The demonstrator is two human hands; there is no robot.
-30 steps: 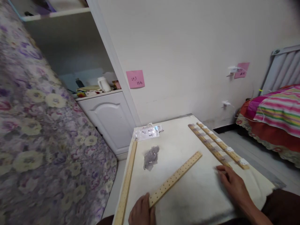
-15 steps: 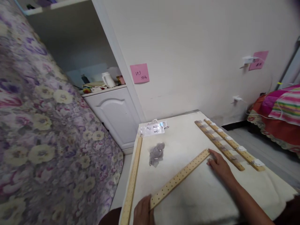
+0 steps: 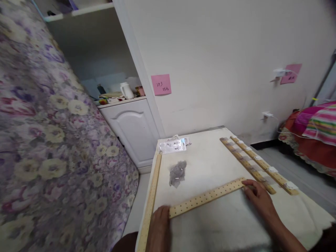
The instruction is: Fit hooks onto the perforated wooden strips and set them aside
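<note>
A wooden strip with a row of holes (image 3: 207, 197) lies across the white padded table (image 3: 210, 164). My left hand (image 3: 159, 227) rests at the strip's near left end, fingers curled against it. My right hand (image 3: 258, 199) touches its far right end with the fingers laid on it. A second long wooden strip (image 3: 150, 203) runs along the table's left edge. Two more strips with white clips (image 3: 258, 166) lie side by side at the right. A small grey crumpled bag (image 3: 177, 172) sits in the middle.
A clear plastic packet (image 3: 172, 146) lies at the table's far edge. A flowered mattress (image 3: 52, 140) leans at the left. Behind stand a white cupboard (image 3: 128, 129), a wall with pink notes (image 3: 161, 84), and a striped bed (image 3: 312, 136) at the right.
The perforated strip has swung from a diagonal to lie nearly crosswise. My right hand moved with its far end toward me; my left hand stayed at the near end.
</note>
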